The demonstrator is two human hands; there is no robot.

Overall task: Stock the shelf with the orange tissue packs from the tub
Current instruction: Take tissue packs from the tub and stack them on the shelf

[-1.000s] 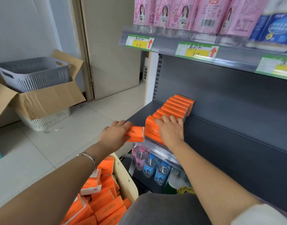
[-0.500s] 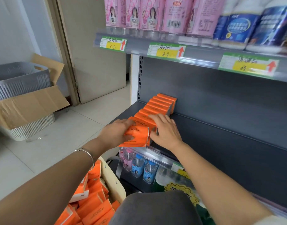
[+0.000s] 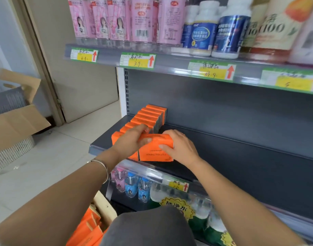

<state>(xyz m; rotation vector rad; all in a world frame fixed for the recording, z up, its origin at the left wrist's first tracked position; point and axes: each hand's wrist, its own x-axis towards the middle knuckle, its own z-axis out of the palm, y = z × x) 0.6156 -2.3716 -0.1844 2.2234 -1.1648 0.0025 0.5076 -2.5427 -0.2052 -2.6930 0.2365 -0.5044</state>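
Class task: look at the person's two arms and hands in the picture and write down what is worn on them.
Both forearms are bare. The left hand and the right hand wear no gloves, and no rings show on the fingers in view. The only item worn is a thin silver bangle round the left wrist.

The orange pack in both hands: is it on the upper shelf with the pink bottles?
No, the orange pack is at the front of the dark shelf below, beside the row of packs.
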